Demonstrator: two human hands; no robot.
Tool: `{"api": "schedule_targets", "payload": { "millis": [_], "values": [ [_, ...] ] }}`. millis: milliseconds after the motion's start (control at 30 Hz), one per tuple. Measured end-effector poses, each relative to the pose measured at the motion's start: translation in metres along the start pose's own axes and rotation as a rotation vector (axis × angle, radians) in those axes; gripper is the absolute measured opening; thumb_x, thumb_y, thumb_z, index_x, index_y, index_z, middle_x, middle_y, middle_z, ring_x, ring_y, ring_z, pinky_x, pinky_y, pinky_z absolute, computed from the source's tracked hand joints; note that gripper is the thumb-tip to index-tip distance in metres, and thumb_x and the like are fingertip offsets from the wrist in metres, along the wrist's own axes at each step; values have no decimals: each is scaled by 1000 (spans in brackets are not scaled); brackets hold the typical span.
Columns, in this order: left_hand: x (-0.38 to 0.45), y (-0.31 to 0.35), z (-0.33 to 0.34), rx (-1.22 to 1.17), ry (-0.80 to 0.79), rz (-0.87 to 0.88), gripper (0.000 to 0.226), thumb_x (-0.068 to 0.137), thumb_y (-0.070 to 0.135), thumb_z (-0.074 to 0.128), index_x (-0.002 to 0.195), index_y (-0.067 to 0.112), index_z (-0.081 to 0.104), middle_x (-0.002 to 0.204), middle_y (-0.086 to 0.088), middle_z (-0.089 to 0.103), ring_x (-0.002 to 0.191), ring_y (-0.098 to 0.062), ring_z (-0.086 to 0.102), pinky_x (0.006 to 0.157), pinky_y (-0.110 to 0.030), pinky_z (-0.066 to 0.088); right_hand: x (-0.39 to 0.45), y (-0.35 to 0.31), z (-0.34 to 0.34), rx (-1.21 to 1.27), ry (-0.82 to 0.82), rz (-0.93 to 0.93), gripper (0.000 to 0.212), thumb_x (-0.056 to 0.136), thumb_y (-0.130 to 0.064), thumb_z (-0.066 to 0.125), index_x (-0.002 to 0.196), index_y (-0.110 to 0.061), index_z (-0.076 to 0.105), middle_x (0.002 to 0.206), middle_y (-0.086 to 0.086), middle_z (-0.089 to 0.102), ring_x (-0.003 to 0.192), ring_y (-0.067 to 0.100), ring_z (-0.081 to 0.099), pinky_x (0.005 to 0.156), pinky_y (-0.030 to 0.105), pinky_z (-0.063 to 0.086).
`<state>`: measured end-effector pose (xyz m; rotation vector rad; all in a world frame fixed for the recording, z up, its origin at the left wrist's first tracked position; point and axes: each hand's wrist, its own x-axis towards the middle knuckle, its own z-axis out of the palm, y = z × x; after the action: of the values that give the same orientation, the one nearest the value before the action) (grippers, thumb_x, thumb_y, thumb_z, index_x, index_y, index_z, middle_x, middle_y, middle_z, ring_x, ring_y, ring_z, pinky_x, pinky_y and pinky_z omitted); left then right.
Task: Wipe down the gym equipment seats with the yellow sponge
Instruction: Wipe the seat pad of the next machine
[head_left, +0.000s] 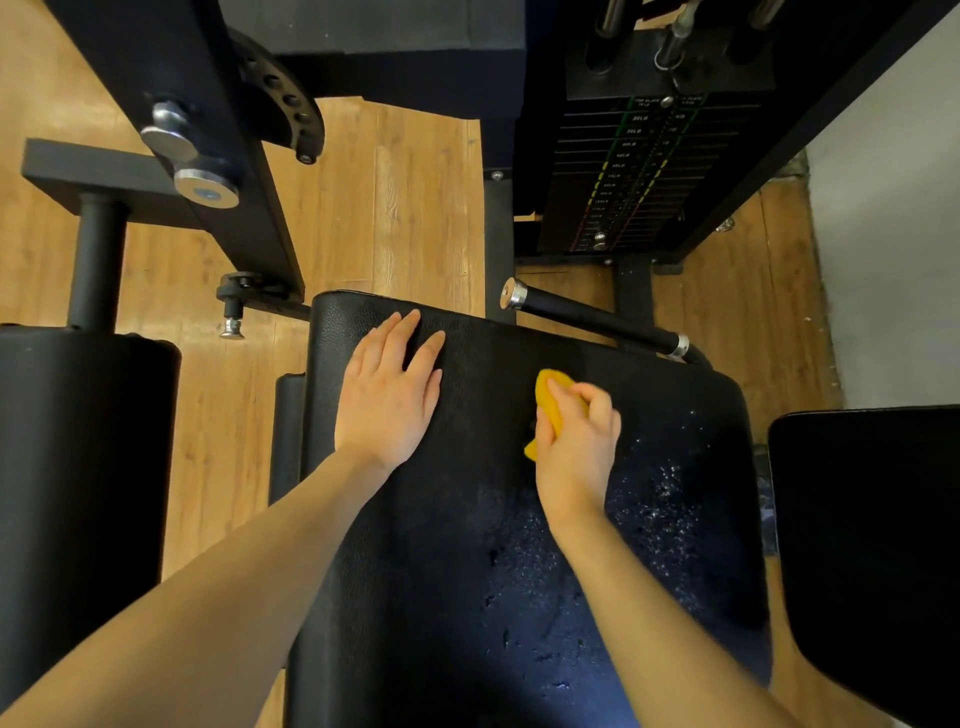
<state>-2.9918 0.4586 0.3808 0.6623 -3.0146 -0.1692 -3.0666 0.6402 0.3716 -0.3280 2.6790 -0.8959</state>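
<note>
Yellow sponge (551, 402) on the middle of the black seat (467, 519), squeezed in the curled fingers of the right hand (576, 441). Left hand (389, 389) flat on the seat's far left part, fingers straight and a bit spread. Wet drops (665, 499) shining on the seat's right side. Handle bar (597, 319) just past the seat, weight stack (639, 176) farther back, wooden floor (395, 197) below.

Single view only, worn on the head, looking steeply down and a little forward. Close above the black seat pad (519, 545), which fills the lower middle of the frame, with both forearms reaching in from the bottom edge. Wide-angle, with straight edges bowed toward the borders. Farther ahead at the top, the weight stack (649, 171) and the wooden floor (395, 208); at right, a pale wall (893, 234).
</note>
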Motion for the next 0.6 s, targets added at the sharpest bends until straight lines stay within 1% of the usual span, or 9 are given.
{"api": "schedule_targets", "payload": {
  "millis": [33, 100, 200, 267, 333, 467, 533, 567, 600],
  "values": [
    [0, 0, 0, -1, 2, 2, 39, 98, 25, 52, 135, 13, 54, 145, -15, 44, 137, -33, 36, 114, -45, 25, -10, 5, 1, 9, -7, 0, 37, 91, -14, 63, 128, -18, 61, 130, 6, 48, 115, 23, 42, 91, 31, 47],
    [0, 0, -1, -4, 4, 0, 39, 97, 24, 52, 135, 13, 54, 145, -16, 45, 136, -34, 37, 114, -45, 25, -23, 15, 0, 57, -39, -1, 39, 88, -11, 62, 125, -21, 62, 129, 5, 49, 117, 21, 42, 95, 34, 44],
    [0, 1, -2, -4, 8, -6, 39, 97, 24, 53, 135, 13, 54, 144, -16, 45, 136, -34, 37, 113, -46, 26, -22, 21, -4, 84, -75, -7, 41, 85, -7, 60, 123, -24, 62, 128, 6, 51, 116, 18, 41, 98, 35, 39],
    [0, 1, -2, -4, 5, -6, 39, 97, 24, 53, 134, 13, 55, 144, -16, 46, 136, -34, 38, 113, -46, 27, -10, 18, -5, 84, -72, -7, 40, 86, -6, 60, 122, -23, 63, 126, 6, 51, 114, 18, 42, 97, 32, 39],
    [0, 1, -2, 0, -1, -6, 39, 97, 25, 53, 134, 13, 55, 144, -15, 46, 136, -33, 38, 113, -45, 26, 7, 10, -6, 64, -43, -14, 39, 88, -5, 62, 125, -20, 62, 128, 5, 48, 118, 19, 41, 98, 31, 41],
    [0, 0, -1, 2, -9, -12, 39, 97, 25, 53, 134, 14, 55, 145, -15, 45, 136, -33, 37, 113, -46, 28, 50, -5, -7, 79, -12, -15, 37, 91, -7, 60, 127, -17, 60, 131, 6, 46, 122, 21, 41, 98, 25, 35],
    [0, 0, -1, 7, -8, -10, 39, 97, 25, 53, 134, 15, 55, 144, -14, 45, 136, -33, 38, 113, -46, 28, 62, -9, -8, 90, -8, -6, 34, 93, -11, 59, 126, -18, 60, 130, 4, 46, 121, 20, 41, 97, 23, 36],
    [1, 0, -1, 8, -6, -10, 39, 97, 26, 53, 134, 15, 55, 144, -14, 46, 136, -33, 38, 113, -46, 28, 64, -9, -8, 73, -17, 1, 34, 94, -13, 58, 127, -18, 59, 130, 3, 45, 121, 19, 39, 96, 20, 37],
    [1, 0, -1, 9, -5, -10, 39, 97, 26, 53, 134, 15, 55, 144, -14, 46, 136, -33, 38, 113, -46, 29, 61, -9, -8, 53, -23, -1, 34, 95, -14, 57, 129, -18, 58, 131, 2, 44, 120, 17, 38, 93, 14, 36]
  ]
}}
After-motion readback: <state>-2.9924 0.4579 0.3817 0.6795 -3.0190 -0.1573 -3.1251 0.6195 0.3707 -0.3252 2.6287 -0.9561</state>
